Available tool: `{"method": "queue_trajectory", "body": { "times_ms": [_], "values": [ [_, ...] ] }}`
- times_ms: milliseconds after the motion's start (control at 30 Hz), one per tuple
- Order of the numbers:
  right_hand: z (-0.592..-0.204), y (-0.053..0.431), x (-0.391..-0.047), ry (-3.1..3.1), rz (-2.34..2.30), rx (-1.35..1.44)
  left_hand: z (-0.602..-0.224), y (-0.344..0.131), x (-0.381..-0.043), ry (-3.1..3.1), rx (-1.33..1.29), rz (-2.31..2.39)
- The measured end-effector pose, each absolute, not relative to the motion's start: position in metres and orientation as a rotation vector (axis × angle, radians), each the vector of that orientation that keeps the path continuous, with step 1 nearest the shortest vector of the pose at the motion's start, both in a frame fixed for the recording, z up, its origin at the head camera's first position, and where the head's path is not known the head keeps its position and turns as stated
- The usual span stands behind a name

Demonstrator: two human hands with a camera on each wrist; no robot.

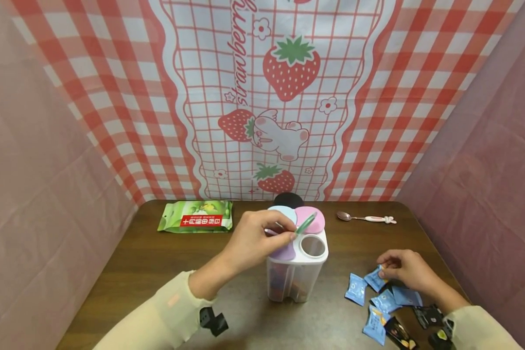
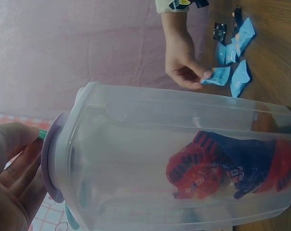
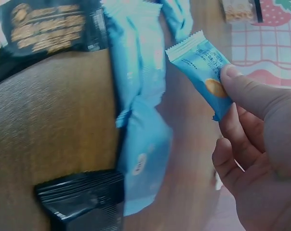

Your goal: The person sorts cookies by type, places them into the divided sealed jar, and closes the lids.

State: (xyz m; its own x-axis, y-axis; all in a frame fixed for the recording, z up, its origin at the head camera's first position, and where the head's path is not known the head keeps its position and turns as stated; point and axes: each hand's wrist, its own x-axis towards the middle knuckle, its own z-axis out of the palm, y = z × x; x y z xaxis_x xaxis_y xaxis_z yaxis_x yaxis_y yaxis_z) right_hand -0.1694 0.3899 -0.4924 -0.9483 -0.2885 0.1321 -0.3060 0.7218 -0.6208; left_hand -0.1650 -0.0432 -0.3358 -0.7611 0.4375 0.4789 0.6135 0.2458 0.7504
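My left hand (image 1: 258,238) has a narrow pinch on the edge of the green lid (image 1: 306,223), which tilts up beside the uncovered hole (image 1: 312,246) in the container (image 1: 305,279). Can't tell if that lid is hinged. My right hand (image 1: 409,273) pinches a blue packet (image 3: 199,68), also narrow: thumb on one face near one end, far end free. Packet's at the pile, right of the container; can't confirm it's clear of the table.

My read: step is picking this packet to load the hole. Doing it well:
- Lift straight up first. Other blue packets (image 1: 385,302) and a black packet (image 1: 400,334) lie close and could get dragged.
- Lead with the free end, long axis down. Crosswise it'd probably catch on the rim.
- Light pinch; the wrapper looks slick and crushable.
- Left hand: lean the green lid away from the hole, no downward load, or the container may tip.
- Release over the middle of the hole, not against the purple lid (image 1: 284,252). Red-and-blue packets (image 2: 198,171) sit inside, apparently in another compartment.
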Motion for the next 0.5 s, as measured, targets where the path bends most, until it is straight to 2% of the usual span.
{"method": "queue_trajectory", "body": {
  "times_ms": [233, 500],
  "values": [
    [-0.473, 0.381, -0.171, -2.796, 1.078, 0.439, -0.336, -0.042, -0.166, -2.343, -1.002, -1.534],
    [-0.435, 0.358, -0.174, -2.668, 1.135, 0.524, -0.337, -0.043, -0.165, -2.347, -0.996, -1.533]
  ]
}}
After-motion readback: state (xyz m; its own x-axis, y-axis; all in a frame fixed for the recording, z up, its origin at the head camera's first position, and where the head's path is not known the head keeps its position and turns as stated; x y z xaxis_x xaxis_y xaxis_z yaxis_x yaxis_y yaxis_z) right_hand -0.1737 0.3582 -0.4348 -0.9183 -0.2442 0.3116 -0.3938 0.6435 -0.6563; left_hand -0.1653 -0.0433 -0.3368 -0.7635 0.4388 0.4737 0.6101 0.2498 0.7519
